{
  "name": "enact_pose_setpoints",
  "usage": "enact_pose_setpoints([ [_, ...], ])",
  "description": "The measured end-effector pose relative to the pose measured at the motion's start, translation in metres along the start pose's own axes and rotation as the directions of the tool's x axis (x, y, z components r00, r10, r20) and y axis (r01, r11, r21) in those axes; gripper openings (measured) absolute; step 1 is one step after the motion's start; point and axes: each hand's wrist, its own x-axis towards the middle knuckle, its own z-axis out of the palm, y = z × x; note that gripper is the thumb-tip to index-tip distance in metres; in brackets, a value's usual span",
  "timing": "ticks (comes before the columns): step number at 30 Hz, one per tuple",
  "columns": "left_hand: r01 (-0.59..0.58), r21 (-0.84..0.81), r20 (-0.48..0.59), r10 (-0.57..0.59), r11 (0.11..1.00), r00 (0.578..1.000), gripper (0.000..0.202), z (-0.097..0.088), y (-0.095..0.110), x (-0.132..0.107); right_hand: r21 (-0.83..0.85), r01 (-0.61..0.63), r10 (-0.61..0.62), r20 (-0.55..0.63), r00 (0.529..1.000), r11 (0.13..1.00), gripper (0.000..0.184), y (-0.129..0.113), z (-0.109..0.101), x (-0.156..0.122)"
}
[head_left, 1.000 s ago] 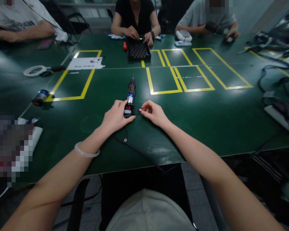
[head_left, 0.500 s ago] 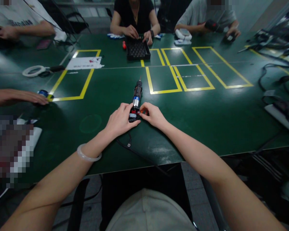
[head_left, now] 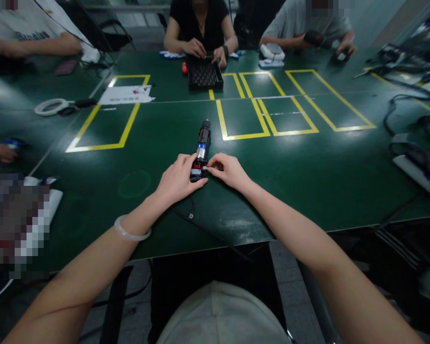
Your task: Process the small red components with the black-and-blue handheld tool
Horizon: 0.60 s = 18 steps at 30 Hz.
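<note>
A power drill [head_left: 203, 138] with exposed inner parts lies on the green table, its chuck and thin bit pointing away from me. Silver and blue show along its body, with red and grey pieces nearer me. My left hand [head_left: 178, 179] is closed around the near end from the left, thumb along its lower edge. From the right, my right hand [head_left: 227, 169] pinches a small pale piece [head_left: 205, 167] against the drill's side. Its exact kind is too small to tell. A black cable with a ring terminal [head_left: 191, 215] lies just below my hands.
Yellow tape outlines [head_left: 243, 136] mark the table [head_left: 308, 181]. Across from me, a person's hands work at a black tray [head_left: 205, 81] beside a red item [head_left: 184, 68]. A coiled white cable [head_left: 50, 107] lies left; dark cables [head_left: 390, 114] lie right. Another person's hand [head_left: 2, 152] is at far left.
The co-worker's hand at the left has drawn back toward the edge with a blue item. My hands have barely moved; the orange seen by my right fingers earlier no longer shows.
</note>
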Motion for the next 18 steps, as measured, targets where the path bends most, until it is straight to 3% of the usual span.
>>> enact_pose_setpoints([
  [11, -0.002, 0.011, -0.002, 0.002, 1.0, 1.0, 0.076, -0.0027, 0.001, 0.0008, 0.006, 0.006, -0.006, -0.008, 1.0, 1.0, 0.014, -0.0065, -0.0008, 0.0],
  [18, 0.003, 0.018, -0.006, -0.003, 1.0, 1.0, 0.076, -0.0031, 0.0026, 0.0005, -0.019, -0.056, 0.056, -0.012, 0.998, 0.998, 0.018, -0.009, -0.0042, -0.0002],
])
